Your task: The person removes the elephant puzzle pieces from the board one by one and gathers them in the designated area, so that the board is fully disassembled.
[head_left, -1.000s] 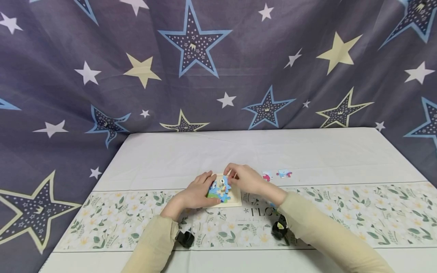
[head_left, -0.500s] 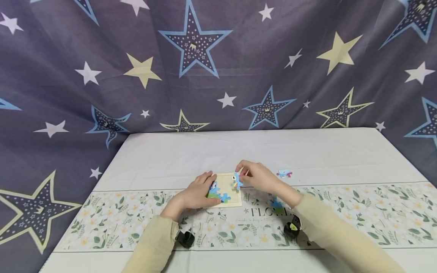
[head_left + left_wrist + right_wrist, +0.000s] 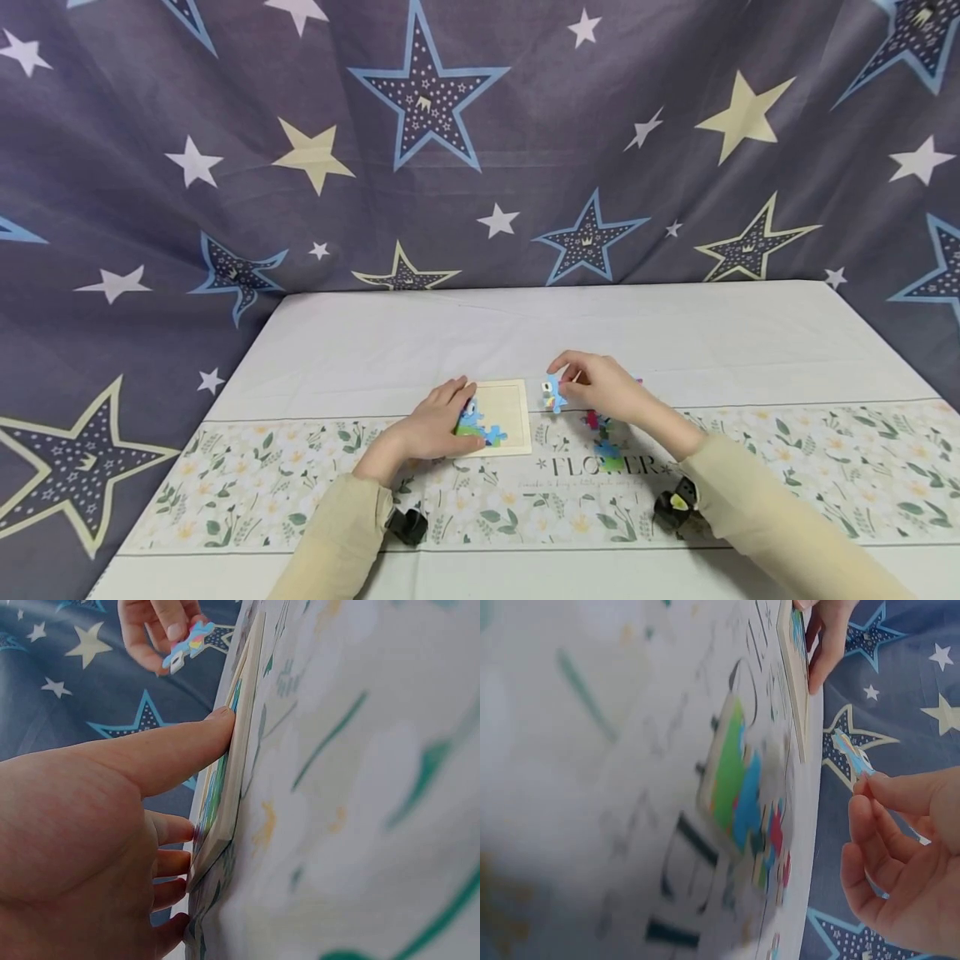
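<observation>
In the head view a shallow wooden puzzle tray lies on the table. A few blue and green joined pieces fill its lower left part; bare wood shows in the rest. My left hand rests on the tray's left side, thumb along the near edge and fingers towards the far edge, covering that side. To the right of the tray, my right hand pinches a blue puzzle piece with a printed eye between thumb and fingertips. The right wrist view shows this piece held above the table.
Below my right hand lie loose puzzle pieces, among them a blue and green one and a red one. Part of another is hidden behind the hand. A floral cloth strip crosses the white table, and a star-patterned curtain hangs behind it.
My right hand has lifted the blue piece out of the tray and carried it right, past the tray's edge. The middle of the tray now shows bare wood. My left hand stays put.
</observation>
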### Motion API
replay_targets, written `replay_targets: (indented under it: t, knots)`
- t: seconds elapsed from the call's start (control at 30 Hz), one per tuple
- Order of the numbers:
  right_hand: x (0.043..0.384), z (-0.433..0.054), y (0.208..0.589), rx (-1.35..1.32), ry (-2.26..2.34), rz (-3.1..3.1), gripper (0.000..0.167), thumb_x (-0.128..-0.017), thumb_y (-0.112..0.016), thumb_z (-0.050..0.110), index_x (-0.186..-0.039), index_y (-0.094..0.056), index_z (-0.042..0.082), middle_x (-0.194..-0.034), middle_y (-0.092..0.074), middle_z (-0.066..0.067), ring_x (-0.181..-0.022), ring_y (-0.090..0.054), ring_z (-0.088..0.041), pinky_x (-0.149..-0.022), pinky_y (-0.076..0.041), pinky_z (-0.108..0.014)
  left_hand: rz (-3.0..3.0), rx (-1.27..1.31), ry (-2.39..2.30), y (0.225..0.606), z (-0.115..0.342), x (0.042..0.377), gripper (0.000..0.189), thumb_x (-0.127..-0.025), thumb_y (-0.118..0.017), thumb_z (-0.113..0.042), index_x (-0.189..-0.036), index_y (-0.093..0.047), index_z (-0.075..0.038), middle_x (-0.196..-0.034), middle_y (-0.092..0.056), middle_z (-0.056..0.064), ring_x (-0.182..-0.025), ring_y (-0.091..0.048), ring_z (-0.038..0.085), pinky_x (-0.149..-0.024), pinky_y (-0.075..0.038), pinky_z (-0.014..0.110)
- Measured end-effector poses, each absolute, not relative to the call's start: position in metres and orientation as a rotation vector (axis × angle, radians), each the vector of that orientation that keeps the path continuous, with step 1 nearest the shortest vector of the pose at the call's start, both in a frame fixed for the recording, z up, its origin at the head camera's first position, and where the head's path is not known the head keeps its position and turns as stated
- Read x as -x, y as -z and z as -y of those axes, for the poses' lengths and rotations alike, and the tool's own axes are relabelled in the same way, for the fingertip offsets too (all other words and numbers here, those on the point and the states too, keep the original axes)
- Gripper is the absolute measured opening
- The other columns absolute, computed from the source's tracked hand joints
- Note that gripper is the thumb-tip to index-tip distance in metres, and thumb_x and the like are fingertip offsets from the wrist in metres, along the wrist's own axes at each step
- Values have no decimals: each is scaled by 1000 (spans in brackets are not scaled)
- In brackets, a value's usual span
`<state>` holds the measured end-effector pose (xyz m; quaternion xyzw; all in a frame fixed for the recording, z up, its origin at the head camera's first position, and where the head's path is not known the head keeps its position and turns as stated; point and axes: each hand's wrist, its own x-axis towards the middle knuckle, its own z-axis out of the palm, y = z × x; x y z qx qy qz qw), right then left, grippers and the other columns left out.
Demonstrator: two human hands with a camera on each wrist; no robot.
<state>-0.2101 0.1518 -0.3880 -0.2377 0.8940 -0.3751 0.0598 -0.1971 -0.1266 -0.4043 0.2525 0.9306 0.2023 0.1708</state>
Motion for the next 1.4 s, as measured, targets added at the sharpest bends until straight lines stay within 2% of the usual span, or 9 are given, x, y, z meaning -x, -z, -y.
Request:
replay_targets:
  t: [0.4,0.67,1.4]
  knots:
    - [209,-180,394,658,1177,-2713,20,-90,-54,8,-109,-58,6,-83,-63,-6,-66,-60,-15,-58,-48,-28,-2637,-716,-585,404,128,196,82,-86,-57,-41,-146,-15,-4,-152,-9,15,-139,-6,32,-110,-14,50]
    - [206,-192,398,604,1199,-2718,18,-90,-54,7,-107,-58,8,-81,-62,-4,-68,-59,-18,-60,-47,-28,-2633,-716,-594,403,128,197,82,-86,-57,-40,-146,-16,-4,-152,-9,16,-139,-6,33,-110,-14,50]
    - [195,-230,400,520,1154,-2741,16,-90,-55,6,-106,-57,4,-85,-62,-8,-72,-59,-16,-61,-49,-26,-2635,-719,-588,407,128,198,82,-86,-57,-42,-146,-16,-5,-152,-9,15,-140,-5,32,-110,-14,50]
